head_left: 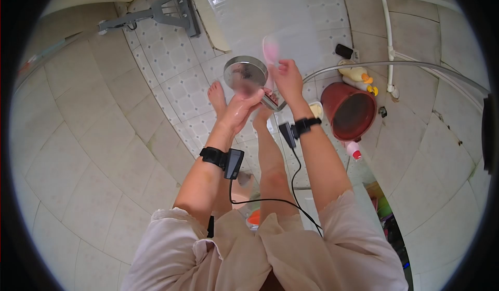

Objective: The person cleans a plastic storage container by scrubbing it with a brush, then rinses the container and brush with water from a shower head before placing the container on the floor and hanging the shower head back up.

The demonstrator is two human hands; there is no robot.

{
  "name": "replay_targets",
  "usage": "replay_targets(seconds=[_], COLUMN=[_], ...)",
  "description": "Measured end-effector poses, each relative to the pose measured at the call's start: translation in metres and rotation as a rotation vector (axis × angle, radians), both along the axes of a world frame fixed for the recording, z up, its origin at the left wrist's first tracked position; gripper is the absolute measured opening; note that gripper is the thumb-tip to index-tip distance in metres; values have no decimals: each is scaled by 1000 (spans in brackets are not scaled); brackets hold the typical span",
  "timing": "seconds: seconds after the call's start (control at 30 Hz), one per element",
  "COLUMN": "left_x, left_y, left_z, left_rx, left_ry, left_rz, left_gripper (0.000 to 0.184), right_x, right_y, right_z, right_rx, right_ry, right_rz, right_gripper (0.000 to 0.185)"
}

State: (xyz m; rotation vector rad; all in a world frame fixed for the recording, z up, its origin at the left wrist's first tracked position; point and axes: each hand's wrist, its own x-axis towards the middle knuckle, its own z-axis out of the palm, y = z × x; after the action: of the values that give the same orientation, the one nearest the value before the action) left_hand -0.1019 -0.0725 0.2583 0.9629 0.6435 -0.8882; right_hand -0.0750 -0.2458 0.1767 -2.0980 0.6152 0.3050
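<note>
My left hand (240,108) is closed around a chrome shower head (246,68), gripping it near the neck. The round shower head shows its shiny side up, and a metal hose (358,65) curves from its handle off to the right. Just right of it, my right hand (289,80) has bent fingers beside a pink, oval-headed brush (270,49). The brush is smeared by motion, so its bristles cannot be made out. Its handle runs down past my fingers towards the shower head. Both hands are above the tiled floor.
A red-brown bucket (328,100) stands at right, with yellow-capped bottles (355,73) behind it and a pink bottle (353,149) in front. A grey squeegee-like tool (171,10) lies at upper left. Cables (270,199) link black wrist straps. Tiled walls close in both sides.
</note>
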Motion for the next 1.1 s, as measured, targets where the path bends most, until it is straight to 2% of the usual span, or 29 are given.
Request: replay_targets(seconds=[0.03,0.1,0.17,0.2,0.27,0.33,0.4,0.43,0.5,0.53,0.57,0.6,0.63,0.7,0.83,0.87,0.97,1.0,1.07,1.1], left_x=[-2,-5,-2,3,9,14,20,27,39,40,41,44,47,48,46,48,45,48,49,48], left_y=[3,4,9,17,23,23,19,16,9,8,9,11,13,15,23,22,18,17,24,28], left_z=[-6,-20,-34,-39,-46,-49,-53,-57,-66,-70,-73,-77,-81,-92,-115,-115,-109,-106,-108,-115], left_rx=[-31,51,129,353,570,641,707,738,718,708,704,825,946,955,918,919,965,967,974,936], left_ry=[-12,-39,-73,-134,-198,-223,-248,-267,-236,-193,-193,-189,-184,-201,-259,-263,-308,-289,-264,-252], left_rz=[-28,0,23,-122,-261,-141,-26,34,66,93,88,-47,-185,-243,-313,-314,-247,-268,-293,-304], left_gripper=[46,46,47,47,47,39,31,27,26,24,24,25,26,27,28,28,25,25,26,28], right_x=[8,20,19,21,24,30,32,29,20,19,22,33,55,79,54,40,55,77,84,76], right_y=[5,12,17,19,15,18,31,32,32,20,0,-24,-56,-75,-45,-29,-44,-66,-70,-63], right_z=[-3,-10,-14,-13,-9,10,28,28,21,5,-18,-38,-45,-47,-33,-19,-38,-49,-56,-53], right_rx=[-1,-247,-190,-135,-145,-154,-422,-433,-324,-436,-540,-639,-628,-615,-652,-547,-504,-545,-574,-588], right_ry=[7,157,127,94,3,-87,-63,-69,-20,11,-6,-29,30,91,46,31,-86,-52,-13,10], right_rz=[5,266,170,74,75,71,307,301,695,756,572,385,230,74,209,382,506,281,57,136], right_gripper=[33,37,34,31,31,32,36,36,43,44,42,41,42,43,46,44,41,40,40,41])
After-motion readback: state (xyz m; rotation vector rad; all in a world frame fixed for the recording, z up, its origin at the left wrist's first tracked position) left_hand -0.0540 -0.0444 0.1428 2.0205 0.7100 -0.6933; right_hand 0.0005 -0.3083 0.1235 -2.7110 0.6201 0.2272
